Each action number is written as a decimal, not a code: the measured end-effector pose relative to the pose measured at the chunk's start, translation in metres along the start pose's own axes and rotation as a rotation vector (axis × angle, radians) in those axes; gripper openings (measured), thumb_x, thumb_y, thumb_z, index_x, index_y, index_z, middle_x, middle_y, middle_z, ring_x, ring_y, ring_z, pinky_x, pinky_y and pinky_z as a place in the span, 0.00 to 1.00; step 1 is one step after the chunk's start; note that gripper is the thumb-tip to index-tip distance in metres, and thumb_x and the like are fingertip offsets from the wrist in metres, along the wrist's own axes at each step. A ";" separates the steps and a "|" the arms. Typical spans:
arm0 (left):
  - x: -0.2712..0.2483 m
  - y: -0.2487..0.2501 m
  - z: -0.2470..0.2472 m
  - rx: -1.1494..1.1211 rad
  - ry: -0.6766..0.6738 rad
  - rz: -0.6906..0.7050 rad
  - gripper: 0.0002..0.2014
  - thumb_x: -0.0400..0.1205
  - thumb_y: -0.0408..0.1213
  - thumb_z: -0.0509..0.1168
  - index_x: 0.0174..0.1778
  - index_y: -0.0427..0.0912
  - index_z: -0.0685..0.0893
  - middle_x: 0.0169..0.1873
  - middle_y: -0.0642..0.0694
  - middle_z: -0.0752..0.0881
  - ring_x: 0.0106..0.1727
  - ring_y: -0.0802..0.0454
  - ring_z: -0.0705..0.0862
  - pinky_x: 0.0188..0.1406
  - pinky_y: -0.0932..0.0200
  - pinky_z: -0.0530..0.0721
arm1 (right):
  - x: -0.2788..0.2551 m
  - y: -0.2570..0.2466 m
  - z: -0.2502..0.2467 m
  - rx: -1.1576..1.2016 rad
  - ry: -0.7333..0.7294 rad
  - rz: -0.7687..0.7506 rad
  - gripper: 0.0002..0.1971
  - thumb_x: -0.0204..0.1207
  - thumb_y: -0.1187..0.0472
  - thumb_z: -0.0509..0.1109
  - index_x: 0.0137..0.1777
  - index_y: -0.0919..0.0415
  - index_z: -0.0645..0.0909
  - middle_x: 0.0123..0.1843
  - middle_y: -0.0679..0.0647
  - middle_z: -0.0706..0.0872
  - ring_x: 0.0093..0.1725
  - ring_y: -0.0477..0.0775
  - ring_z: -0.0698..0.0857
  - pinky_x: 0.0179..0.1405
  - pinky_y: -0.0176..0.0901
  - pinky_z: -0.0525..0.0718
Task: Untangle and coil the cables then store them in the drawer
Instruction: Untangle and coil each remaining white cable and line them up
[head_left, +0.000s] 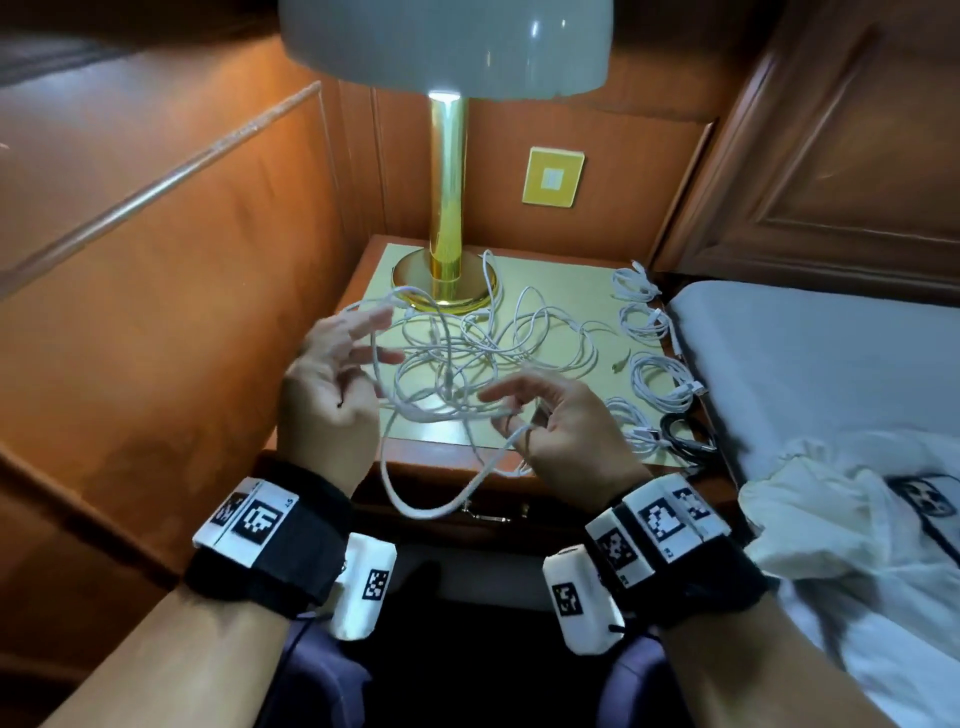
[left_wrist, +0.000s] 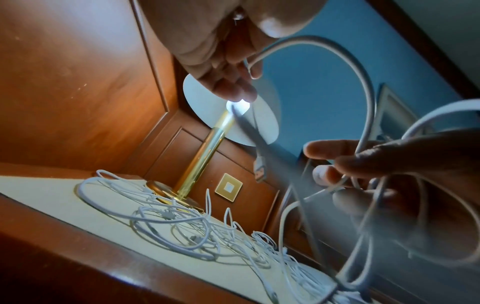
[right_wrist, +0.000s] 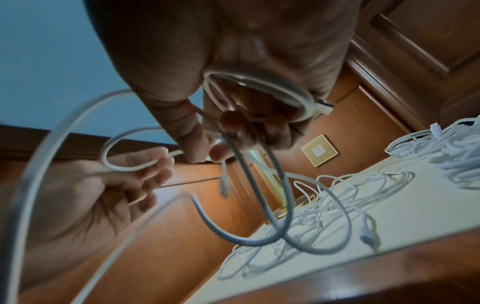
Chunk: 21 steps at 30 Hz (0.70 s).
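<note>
At the right of the head view we see the white-sheeted bed (head_left: 831, 364), and in the centre the wooden bedside desk with its pale yellow top (head_left: 561, 280). The brass table lamp with a white shade (head_left: 447, 218) stands at the desk's upper left. A loose tangle of thin white cables (head_left: 467, 343) sprawls across the middle of the desk, and several small coiled white cables (head_left: 644, 322) lie in a column along its right edge. Below the desk's front edge sits the closed dark wooden drawer (head_left: 488, 514). Our left hand (head_left: 327, 395) has fingers spread, a thick white cable (head_left: 441, 499) looped across them. Our right hand (head_left: 561, 431) curls its grip around that cable's gathered loops.
</note>
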<state>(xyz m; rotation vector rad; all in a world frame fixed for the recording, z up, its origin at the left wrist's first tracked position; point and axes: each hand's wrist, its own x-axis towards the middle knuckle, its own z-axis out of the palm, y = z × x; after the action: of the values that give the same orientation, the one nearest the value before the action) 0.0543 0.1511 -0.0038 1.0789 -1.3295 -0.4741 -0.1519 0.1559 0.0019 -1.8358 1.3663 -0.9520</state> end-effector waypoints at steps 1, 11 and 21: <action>-0.006 0.006 -0.003 -0.017 -0.019 0.005 0.26 0.76 0.19 0.50 0.63 0.36 0.87 0.62 0.43 0.86 0.49 0.54 0.90 0.40 0.66 0.85 | -0.010 -0.002 0.002 0.011 -0.019 0.021 0.14 0.74 0.65 0.76 0.53 0.46 0.88 0.42 0.43 0.82 0.30 0.37 0.76 0.35 0.32 0.73; -0.140 0.067 -0.029 -0.090 -0.219 -0.174 0.14 0.87 0.26 0.63 0.46 0.53 0.83 0.37 0.43 0.89 0.26 0.49 0.80 0.33 0.54 0.80 | -0.158 -0.010 0.020 -0.227 -0.279 0.232 0.27 0.68 0.52 0.73 0.67 0.42 0.71 0.69 0.48 0.67 0.70 0.55 0.77 0.73 0.45 0.73; -0.189 0.093 -0.028 -0.088 -0.437 -0.024 0.15 0.87 0.23 0.60 0.58 0.45 0.87 0.40 0.47 0.86 0.29 0.56 0.78 0.37 0.62 0.81 | -0.231 -0.014 -0.021 0.146 -0.255 0.155 0.11 0.84 0.53 0.66 0.44 0.56 0.85 0.41 0.51 0.90 0.44 0.45 0.88 0.49 0.40 0.82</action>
<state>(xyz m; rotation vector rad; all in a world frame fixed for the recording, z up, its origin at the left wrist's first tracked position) 0.0086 0.3576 -0.0237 0.9499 -1.6595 -0.8121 -0.2074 0.3807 -0.0139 -1.6523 1.2289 -0.6927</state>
